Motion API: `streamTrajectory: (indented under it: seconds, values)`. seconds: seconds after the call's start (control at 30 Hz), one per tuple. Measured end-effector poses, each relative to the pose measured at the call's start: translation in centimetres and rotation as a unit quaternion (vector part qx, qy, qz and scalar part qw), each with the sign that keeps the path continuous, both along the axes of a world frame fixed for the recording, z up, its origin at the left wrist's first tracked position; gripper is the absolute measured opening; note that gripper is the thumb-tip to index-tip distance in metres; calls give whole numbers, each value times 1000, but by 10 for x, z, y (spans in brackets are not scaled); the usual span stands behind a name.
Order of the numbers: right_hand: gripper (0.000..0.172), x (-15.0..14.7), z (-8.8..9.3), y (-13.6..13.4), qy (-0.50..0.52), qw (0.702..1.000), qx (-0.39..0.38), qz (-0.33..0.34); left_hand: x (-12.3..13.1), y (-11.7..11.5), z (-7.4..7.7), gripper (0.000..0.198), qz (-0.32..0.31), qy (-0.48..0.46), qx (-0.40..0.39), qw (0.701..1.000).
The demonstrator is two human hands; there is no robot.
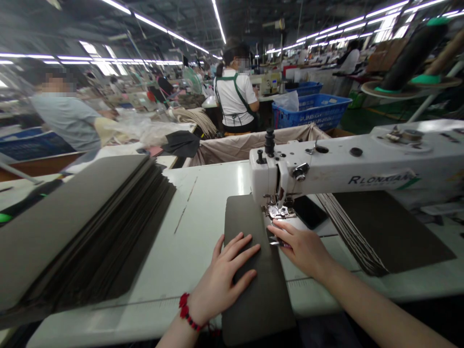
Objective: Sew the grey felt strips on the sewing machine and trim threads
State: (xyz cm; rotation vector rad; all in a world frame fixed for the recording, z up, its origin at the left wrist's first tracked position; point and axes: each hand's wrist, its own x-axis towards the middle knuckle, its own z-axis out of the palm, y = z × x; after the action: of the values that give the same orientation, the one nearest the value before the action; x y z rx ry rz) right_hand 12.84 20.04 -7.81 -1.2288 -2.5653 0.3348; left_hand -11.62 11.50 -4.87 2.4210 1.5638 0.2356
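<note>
Left hand point(224, 274) is lying splayed on a seemingly light, stiff panel point(261, 290), best taken edgewise; right hand point(302, 245) is grasping a metal tool point(274, 241).

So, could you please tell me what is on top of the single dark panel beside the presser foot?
The left hand lies on the dark panel, fingers spread; the right hand is by its edge. The patch beneath the left hand is covered and unseen.

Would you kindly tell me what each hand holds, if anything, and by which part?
The right hand seems to hold small scissors by the handle; the left hand holds nothing, lying on the dark panel.
</note>
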Motion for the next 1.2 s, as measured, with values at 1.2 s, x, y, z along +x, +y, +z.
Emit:
streamTrajectory:
  seconds: [1.2]
  values:
    - [58,1,-3,0,8,1000,6,1,4,26,1,52,-38,12,35,999]
